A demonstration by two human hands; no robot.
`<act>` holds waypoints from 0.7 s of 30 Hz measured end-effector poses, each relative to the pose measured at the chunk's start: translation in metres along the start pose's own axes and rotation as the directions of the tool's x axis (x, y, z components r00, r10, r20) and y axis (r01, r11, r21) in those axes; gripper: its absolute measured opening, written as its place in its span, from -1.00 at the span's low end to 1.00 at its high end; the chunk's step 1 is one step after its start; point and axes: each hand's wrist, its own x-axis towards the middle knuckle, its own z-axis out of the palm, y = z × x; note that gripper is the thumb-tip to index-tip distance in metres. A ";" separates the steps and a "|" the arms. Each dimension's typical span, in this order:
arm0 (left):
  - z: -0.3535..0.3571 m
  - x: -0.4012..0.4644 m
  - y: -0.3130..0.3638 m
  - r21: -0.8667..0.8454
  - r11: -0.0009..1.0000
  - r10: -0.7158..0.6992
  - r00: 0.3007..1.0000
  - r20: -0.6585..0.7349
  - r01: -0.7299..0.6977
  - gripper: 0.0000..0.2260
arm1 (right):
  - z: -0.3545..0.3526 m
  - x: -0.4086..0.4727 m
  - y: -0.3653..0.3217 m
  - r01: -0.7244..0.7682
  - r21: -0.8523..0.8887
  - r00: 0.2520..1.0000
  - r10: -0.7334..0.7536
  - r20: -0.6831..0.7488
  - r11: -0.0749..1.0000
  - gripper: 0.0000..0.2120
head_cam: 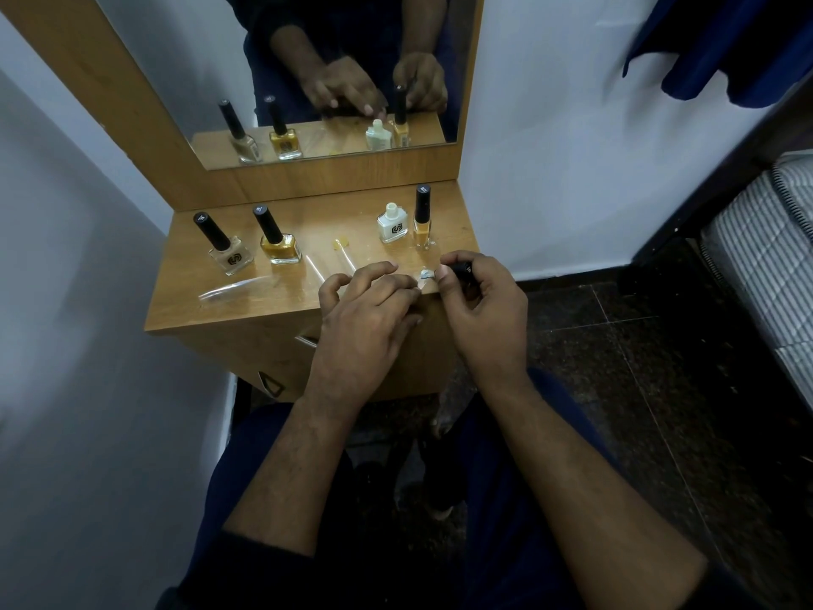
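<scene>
Pinching black brush cap (463, 271) with my right hand (484, 314), bristle tip at nail of my left hand (365, 314). Left fingers relaxed, resting on wooden dresser top (206, 314) at near right edge, right hand past the corner. Uncapped white polish bottle (391, 225) and slim yellow bottle (422, 215) stand just beyond. Square gold bottle (280, 244) and beige bottle (228, 253) stand well left. Clear plastic wrapper (228, 289) lies on open wood between.

On the table (246, 310), 2 bottles (280, 239) stand left, 2 right.

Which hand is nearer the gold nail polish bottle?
Left. The left hand rests on the table just right of the gold bottle, nearer the front edge; the right hand, holding a black cap, is farther right.
</scene>
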 end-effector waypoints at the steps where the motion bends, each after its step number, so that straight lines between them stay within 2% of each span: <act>1: 0.000 0.000 0.000 0.000 1.000 -0.001 1.000 0.000 0.001 -0.75 | 0.000 0.000 0.000 0.004 -0.012 1.000 -0.004 -0.008 1.000 -0.85; 5: 0.000 0.000 0.000 -0.007 1.000 -0.006 1.000 0.001 0.006 -0.76 | -0.003 0.001 -0.002 0.008 0.018 0.998 -0.007 -0.055 1.000 -0.83; 9: 0.001 0.000 0.000 -0.016 1.000 -0.005 1.000 -0.010 0.005 -0.76 | -0.003 0.000 -0.004 0.044 0.064 0.999 -0.042 -0.029 0.997 -0.86; 15: 0.001 -0.001 -0.001 -0.016 1.000 -0.008 1.000 -0.013 0.008 -0.76 | 0.000 0.000 -0.001 0.025 0.006 1.000 -0.025 0.014 1.000 -0.85; 21: 0.001 -0.001 -0.001 -0.016 1.000 -0.006 1.000 -0.015 0.006 -0.76 | -0.002 -0.001 -0.005 0.045 0.011 0.999 -0.045 -0.004 0.999 -0.82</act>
